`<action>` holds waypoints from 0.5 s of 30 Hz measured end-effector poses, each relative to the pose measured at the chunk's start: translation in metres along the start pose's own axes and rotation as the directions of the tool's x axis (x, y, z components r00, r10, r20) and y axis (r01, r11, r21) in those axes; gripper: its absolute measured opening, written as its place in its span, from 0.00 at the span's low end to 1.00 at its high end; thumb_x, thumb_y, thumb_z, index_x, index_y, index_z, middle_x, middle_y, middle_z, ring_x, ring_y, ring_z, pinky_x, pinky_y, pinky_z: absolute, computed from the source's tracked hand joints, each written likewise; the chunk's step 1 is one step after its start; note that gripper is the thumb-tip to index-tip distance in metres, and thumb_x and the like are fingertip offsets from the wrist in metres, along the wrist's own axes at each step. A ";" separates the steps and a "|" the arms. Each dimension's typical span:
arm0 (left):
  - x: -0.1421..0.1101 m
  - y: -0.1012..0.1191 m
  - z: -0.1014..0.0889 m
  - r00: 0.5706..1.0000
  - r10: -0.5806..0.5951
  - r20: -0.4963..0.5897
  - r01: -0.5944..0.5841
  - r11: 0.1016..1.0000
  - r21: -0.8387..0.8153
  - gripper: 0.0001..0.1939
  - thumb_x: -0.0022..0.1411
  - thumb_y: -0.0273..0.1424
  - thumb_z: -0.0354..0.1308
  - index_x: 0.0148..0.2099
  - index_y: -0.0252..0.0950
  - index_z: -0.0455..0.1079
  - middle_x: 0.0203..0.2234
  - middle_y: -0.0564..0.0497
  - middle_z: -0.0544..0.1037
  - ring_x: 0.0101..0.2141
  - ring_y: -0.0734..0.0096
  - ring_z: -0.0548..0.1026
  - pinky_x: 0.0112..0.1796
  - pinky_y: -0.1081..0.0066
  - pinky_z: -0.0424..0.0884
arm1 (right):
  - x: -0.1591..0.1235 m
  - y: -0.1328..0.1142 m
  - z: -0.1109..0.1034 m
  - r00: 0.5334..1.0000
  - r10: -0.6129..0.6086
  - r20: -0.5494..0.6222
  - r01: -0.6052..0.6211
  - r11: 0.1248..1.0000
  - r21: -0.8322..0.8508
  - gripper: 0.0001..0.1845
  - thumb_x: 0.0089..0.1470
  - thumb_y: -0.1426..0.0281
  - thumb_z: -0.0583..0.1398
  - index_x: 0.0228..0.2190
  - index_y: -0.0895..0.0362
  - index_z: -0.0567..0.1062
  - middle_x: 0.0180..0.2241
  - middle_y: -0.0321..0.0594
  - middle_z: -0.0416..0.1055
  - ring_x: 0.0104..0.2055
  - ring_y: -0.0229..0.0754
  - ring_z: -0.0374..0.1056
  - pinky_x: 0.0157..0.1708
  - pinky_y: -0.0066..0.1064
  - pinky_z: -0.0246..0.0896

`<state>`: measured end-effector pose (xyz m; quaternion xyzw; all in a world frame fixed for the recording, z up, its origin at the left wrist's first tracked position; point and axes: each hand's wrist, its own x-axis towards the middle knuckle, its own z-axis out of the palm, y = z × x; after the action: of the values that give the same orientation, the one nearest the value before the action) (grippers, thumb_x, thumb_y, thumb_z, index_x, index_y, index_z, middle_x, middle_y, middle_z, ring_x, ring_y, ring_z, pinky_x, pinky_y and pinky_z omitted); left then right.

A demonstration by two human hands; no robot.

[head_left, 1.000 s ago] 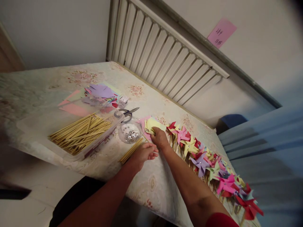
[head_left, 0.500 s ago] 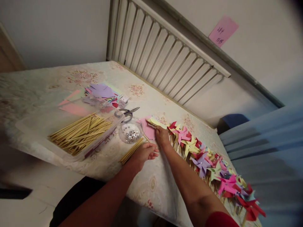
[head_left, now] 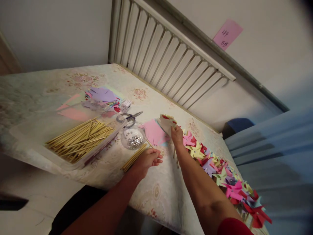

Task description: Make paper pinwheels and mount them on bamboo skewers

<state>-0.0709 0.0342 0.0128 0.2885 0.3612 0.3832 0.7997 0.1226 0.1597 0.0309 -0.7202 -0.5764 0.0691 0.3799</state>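
My right hand [head_left: 177, 134] grips the near edge of greyish paper sheets [head_left: 165, 125], lifted and tilted beside a stack of pink paper squares [head_left: 154, 131]. Some red and yellow shows along their far edge, blurred. My left hand [head_left: 150, 158] is held palm up, its fingers loosely curled and apart, with nothing plainly visible in it. Close to its wrist lies a small bundle of wooden sticks [head_left: 133, 158]. Just beyond that, a round clear dish [head_left: 133, 139] holds shiny silver bits. Finished paper pinwheels [head_left: 221, 176] stand in a row beside my right forearm.
A clear plastic box [head_left: 81, 164] full of wooden sticks [head_left: 80, 138] stands at left. Scissors [head_left: 132, 118], a small white box [head_left: 126, 104] and coloured paper scraps [head_left: 102, 94] lie behind it. A white railing [head_left: 166, 55] borders the table's far side; a blue curtain [head_left: 274, 163] hangs at right.
My right hand has moved slightly right and away from me, raising the sheets and uncovering more of the pink stack. My left hand has stayed nearly in place.
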 end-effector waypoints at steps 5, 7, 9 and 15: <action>-0.001 0.001 0.002 1.000 -0.001 -0.019 0.001 1.000 0.000 0.09 0.56 0.34 0.61 0.34 0.33 0.68 0.33 0.47 0.77 0.29 0.71 0.76 0.34 0.70 0.67 | 0.008 0.001 -0.016 0.990 0.083 -0.117 -0.075 0.995 0.072 0.11 0.49 0.64 0.53 0.25 0.57 0.72 0.21 0.34 0.68 0.26 0.38 0.59 0.26 0.27 0.53; -0.002 0.001 0.002 1.000 0.007 -0.019 -0.007 1.000 0.000 0.10 0.55 0.35 0.61 0.35 0.32 0.68 0.33 0.46 0.77 0.29 0.71 0.76 0.34 0.69 0.67 | 0.005 0.001 -0.021 0.984 0.116 -0.134 -0.101 0.988 0.114 0.12 0.48 0.62 0.54 0.25 0.57 0.72 0.21 0.33 0.68 0.24 0.37 0.59 0.24 0.26 0.53; -0.002 0.001 0.002 1.000 0.016 -0.012 -0.016 1.000 -0.002 0.11 0.55 0.36 0.61 0.35 0.32 0.68 0.33 0.45 0.77 0.30 0.69 0.76 0.35 0.69 0.68 | -0.003 -0.001 -0.026 0.981 0.159 -0.111 -0.134 0.970 0.204 0.13 0.48 0.61 0.55 0.28 0.57 0.73 0.22 0.33 0.70 0.24 0.37 0.62 0.23 0.26 0.55; 0.005 -0.005 0.001 0.995 0.097 -0.029 -0.098 0.994 -0.039 0.16 0.53 0.39 0.63 0.39 0.32 0.69 0.37 0.42 0.77 0.35 0.64 0.77 0.39 0.66 0.68 | -0.039 -0.022 -0.049 0.946 0.288 0.148 -0.313 0.692 0.650 0.16 0.40 0.62 0.62 0.33 0.56 0.74 0.27 0.35 0.77 0.24 0.40 0.69 0.25 0.29 0.63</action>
<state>-0.0660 0.0355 0.0075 0.2841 0.3497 0.4329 0.7808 0.1193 0.1032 0.0657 -0.6200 -0.3944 0.3435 0.5849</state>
